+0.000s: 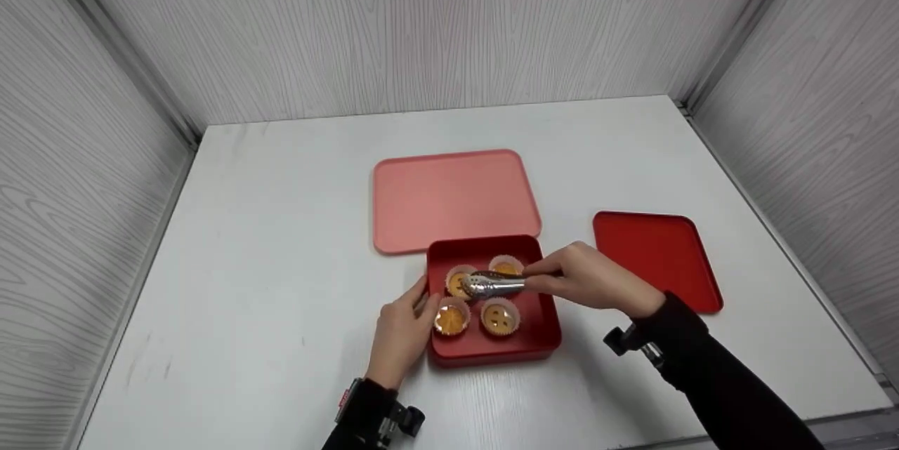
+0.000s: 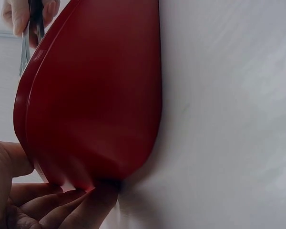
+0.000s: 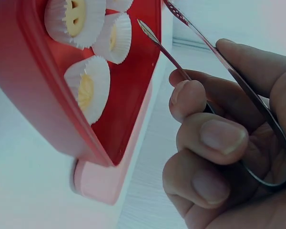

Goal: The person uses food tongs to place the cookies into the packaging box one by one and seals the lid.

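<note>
A deep red box (image 1: pixel 484 360) holds several round yellow pastries in white pleated paper cups, such as the one (image 1: pixel 499 317) with small holes in its top. My left hand (image 1: pixel 402 333) grips the box's left side, thumb at the rim (image 2: pixel 23 109) and fingers against the outer wall. Metal tongs (image 1: pixel 495 286) are held in my right hand (image 1: pixel 590 276), between thumb and fingers. Their perforated tips hang over the pastries in the head view. The right wrist view shows the two arms of the tongs (image 3: pixel 243 88) spread apart, with nothing between the tips.
A flat pink tray (image 1: pixel 453 201) lies directly behind the box. To the right, past my right hand, is a shallow red tray or lid (image 1: pixel 659 260). Grey wood-grain panels (image 1: pixel 435 29) enclose the back and sides of the white table (image 1: pixel 281 281).
</note>
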The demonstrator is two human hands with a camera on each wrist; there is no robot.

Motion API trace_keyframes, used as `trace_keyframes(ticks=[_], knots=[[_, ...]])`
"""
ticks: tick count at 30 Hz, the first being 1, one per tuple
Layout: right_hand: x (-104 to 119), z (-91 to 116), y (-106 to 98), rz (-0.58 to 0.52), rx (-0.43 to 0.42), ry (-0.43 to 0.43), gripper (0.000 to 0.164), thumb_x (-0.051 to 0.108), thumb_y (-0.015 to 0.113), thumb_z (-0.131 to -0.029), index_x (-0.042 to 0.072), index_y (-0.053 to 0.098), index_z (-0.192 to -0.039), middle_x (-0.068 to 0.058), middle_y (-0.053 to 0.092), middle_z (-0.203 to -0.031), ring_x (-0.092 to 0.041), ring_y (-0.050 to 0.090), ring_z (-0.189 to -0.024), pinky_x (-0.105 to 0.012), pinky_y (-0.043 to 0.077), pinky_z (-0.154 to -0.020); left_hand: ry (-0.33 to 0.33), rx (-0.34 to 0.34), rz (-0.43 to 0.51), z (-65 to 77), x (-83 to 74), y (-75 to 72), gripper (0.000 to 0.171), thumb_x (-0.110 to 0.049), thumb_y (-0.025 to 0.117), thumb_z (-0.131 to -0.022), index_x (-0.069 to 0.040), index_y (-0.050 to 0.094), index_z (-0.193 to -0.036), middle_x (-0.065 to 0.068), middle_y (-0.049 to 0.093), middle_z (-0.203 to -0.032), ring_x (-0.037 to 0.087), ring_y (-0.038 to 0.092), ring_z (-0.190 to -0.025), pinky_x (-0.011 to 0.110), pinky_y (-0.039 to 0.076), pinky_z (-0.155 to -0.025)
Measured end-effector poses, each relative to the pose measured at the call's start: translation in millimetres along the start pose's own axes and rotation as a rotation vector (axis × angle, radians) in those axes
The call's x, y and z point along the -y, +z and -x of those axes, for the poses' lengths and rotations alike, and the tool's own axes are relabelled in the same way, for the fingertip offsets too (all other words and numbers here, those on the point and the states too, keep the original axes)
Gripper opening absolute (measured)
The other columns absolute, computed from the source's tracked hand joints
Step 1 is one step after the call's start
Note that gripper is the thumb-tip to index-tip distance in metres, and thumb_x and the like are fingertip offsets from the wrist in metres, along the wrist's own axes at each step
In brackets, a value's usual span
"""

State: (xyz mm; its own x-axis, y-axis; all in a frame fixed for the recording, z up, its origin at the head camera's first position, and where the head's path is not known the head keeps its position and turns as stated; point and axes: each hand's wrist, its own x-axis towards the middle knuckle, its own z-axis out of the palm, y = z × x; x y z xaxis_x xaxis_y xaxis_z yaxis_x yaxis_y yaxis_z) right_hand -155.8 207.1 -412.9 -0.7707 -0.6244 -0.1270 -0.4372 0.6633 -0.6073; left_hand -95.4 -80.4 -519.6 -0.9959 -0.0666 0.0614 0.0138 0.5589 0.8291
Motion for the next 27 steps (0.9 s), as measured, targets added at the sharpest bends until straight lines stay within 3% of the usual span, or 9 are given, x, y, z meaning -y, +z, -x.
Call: trace_keyframes(ticks=[6, 12, 19, 24, 27], knots=[[-12, 27, -13, -0.007, -0.088, 0.043, 0.021, 0.025, 0.071, -0.098, 0.019, 0.080, -0.116, 0.010, 0.068, -0.080, -0.008, 0.048, -0.062, -0.022, 0.039, -0.053, -0.012, 0.015, 0.009, 1.0, -1.1, 0.3, 0.047, -0.027, 0.064, -0.102, -0.006, 0.059, -0.144, 0.016, 0.065, -0.134, 0.035, 0.061, -0.126, 0.050, 0.049, -0.106], [-21, 47, -21, -0.018, -0.202, 0.115, 0.019, 0.021, 0.072, -0.097, 0.021, 0.080, -0.114, 0.008, 0.060, -0.068, -0.008, 0.047, -0.054, -0.023, 0.041, -0.049, -0.014, 0.010, 0.008, 1.1, -0.7, -0.5, 0.047, -0.027, 0.064, -0.102, -0.007, 0.059, -0.144, 0.017, 0.066, -0.133, 0.036, 0.062, -0.125, 0.052, 0.049, -0.105], [-27, 59, -7, 0.182, -0.496, 0.064, 0.030, 0.011, 0.075, -0.093, 0.006, 0.075, -0.123, -0.001, 0.076, -0.094, -0.011, 0.053, -0.068, -0.025, 0.043, -0.058, -0.024, 0.016, 0.001, 1.2, -0.4, -0.4, 0.047, -0.028, 0.063, -0.102, -0.006, 0.059, -0.144, 0.017, 0.065, -0.134, 0.037, 0.061, -0.127, 0.052, 0.048, -0.107], [-29, 60, 8, 0.317, -0.640, 0.063, 0.028, 0.009, 0.075, -0.092, 0.009, 0.077, -0.120, 0.001, 0.060, -0.072, -0.010, 0.044, -0.060, -0.026, 0.038, -0.051, -0.028, 0.021, -0.004, 1.0, -0.2, -0.5, 0.048, -0.029, 0.063, -0.102, -0.006, 0.058, -0.144, 0.017, 0.065, -0.134, 0.037, 0.060, -0.127, 0.052, 0.047, -0.107], [-32, 59, 17, 0.382, -0.701, 0.083, 0.025, 0.008, 0.076, -0.090, 0.008, 0.079, -0.115, -0.002, 0.052, -0.068, -0.011, 0.039, -0.055, -0.027, 0.035, -0.046, -0.020, 0.022, 0.000, 0.8, 0.0, -0.1, 0.048, -0.028, 0.063, -0.102, -0.004, 0.058, -0.144, 0.017, 0.065, -0.134, 0.036, 0.060, -0.128, 0.052, 0.048, -0.107]])
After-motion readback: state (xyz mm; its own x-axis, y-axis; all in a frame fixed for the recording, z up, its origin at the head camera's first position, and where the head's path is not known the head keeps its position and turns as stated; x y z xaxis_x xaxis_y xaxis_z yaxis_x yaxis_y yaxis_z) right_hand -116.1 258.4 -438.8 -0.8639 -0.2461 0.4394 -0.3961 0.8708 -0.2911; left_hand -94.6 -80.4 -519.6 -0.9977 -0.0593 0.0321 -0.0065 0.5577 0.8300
